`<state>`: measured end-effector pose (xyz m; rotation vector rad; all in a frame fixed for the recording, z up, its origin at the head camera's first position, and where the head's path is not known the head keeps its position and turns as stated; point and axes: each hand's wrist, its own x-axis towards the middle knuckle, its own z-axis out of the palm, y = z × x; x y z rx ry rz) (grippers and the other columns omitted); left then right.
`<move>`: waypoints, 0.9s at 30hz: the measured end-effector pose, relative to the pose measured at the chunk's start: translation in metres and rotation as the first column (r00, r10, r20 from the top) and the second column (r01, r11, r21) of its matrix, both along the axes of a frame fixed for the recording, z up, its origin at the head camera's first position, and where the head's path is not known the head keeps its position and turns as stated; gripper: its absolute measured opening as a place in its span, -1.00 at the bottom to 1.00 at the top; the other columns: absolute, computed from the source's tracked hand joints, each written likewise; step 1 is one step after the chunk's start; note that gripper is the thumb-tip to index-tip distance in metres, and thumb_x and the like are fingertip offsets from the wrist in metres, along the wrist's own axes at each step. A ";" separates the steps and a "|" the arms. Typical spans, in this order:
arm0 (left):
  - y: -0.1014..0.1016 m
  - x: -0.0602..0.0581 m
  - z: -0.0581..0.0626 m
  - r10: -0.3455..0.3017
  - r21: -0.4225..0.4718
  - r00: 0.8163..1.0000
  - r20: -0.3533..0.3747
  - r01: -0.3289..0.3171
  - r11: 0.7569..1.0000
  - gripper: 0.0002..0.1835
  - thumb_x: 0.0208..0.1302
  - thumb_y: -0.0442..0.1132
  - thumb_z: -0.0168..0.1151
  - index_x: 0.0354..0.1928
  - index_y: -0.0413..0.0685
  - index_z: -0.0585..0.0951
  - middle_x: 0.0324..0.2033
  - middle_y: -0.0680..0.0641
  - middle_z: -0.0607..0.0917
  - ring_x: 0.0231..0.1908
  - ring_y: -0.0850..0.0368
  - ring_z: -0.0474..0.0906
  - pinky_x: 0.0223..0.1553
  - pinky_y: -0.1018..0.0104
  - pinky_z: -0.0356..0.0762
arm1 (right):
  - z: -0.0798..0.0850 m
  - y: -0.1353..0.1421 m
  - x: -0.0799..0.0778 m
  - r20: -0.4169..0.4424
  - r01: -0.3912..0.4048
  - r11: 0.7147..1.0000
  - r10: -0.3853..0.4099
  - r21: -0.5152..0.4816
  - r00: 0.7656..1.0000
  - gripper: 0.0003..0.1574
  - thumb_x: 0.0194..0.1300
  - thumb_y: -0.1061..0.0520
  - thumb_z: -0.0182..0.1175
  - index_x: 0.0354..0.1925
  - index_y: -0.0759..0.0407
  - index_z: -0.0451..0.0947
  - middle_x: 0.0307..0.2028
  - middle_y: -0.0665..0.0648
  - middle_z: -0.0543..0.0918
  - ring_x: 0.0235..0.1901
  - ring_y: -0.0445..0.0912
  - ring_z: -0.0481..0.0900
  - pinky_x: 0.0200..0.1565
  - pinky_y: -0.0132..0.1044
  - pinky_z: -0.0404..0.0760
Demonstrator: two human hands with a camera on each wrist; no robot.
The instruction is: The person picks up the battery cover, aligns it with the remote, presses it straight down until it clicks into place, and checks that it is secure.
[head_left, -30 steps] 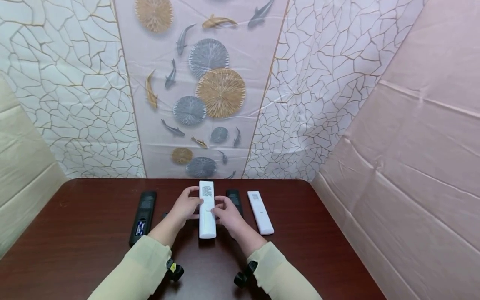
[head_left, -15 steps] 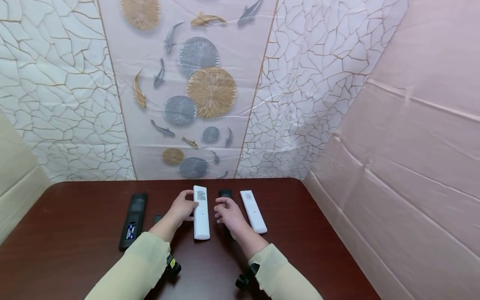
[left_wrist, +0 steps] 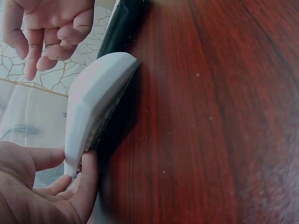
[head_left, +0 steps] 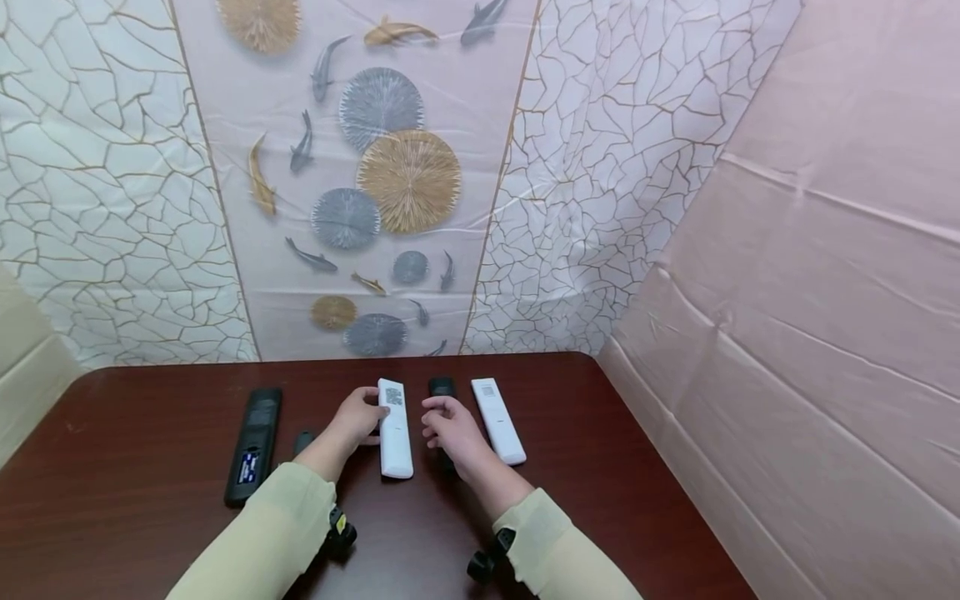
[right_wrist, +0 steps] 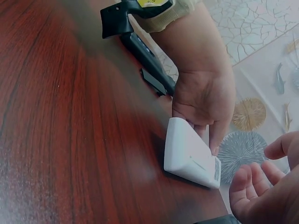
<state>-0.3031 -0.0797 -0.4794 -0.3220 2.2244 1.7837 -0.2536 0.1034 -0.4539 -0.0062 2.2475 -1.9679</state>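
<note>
A white remote control [head_left: 395,446] is tilted low over the table, its back with a printed code label turned up. My left hand [head_left: 352,421] pinches its left edge, thumb on the back face; the left wrist view has fingertips under the remote's [left_wrist: 96,88] button side. Just right of it, my right hand [head_left: 457,432] hovers with loosely bent fingers, holding nothing and apart from the remote. Beneath that hand lies a black remote control [head_left: 442,387], partly covered by it. In the right wrist view the white remote's [right_wrist: 191,156] near end is close to the tabletop.
Another white remote control [head_left: 498,423] lies face down at the right. On the left is a black remote control [head_left: 253,442], its battery compartment uncovered with batteries inside. A small dark piece [head_left: 303,441] sits beside my left forearm. The brown table [head_left: 600,517] ends at a patterned wall covering.
My right hand has let go of the white remote and moved slightly away. The left hand has lowered the remote toward the table. The head view has turned a little to the right.
</note>
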 end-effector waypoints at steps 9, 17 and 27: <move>-0.001 0.005 0.006 -0.013 0.000 1.000 0.021 0.013 1.000 -0.45 0.47 -0.36 0.04 0.43 -0.25 0.21 0.23 -0.38 0.39 0.09 -0.24 0.51 -0.17 0.06 0.67 | 0.000 0.000 0.001 -0.006 -0.006 1.000 0.006 -0.015 1.000 -0.69 0.39 0.25 0.07 0.08 0.24 0.52 -0.18 0.30 0.59 -0.35 -0.05 0.55 -0.33 -0.28 0.57; 0.000 0.014 0.014 -0.063 -0.155 0.998 0.020 0.066 0.986 -0.43 0.48 -0.20 0.07 0.39 -0.36 0.24 0.22 -0.39 0.42 0.11 -0.23 0.50 -0.17 0.06 0.66 | 0.000 0.000 0.000 -0.005 -0.011 1.000 0.011 -0.015 1.000 -0.68 0.38 0.22 0.11 0.08 0.22 0.52 -0.13 0.34 0.59 -0.35 -0.05 0.55 -0.32 -0.27 0.59; 0.000 0.022 0.017 -0.067 -0.164 0.998 0.009 0.068 0.984 -0.40 0.47 -0.14 0.07 0.39 -0.38 0.23 0.24 -0.39 0.40 0.11 -0.25 0.50 -0.13 0.03 0.65 | -0.001 -0.003 0.001 0.008 -0.026 1.000 0.026 -0.009 1.000 -0.69 0.40 0.23 0.08 0.08 0.22 0.52 -0.11 0.34 0.60 -0.32 -0.02 0.56 -0.30 -0.26 0.59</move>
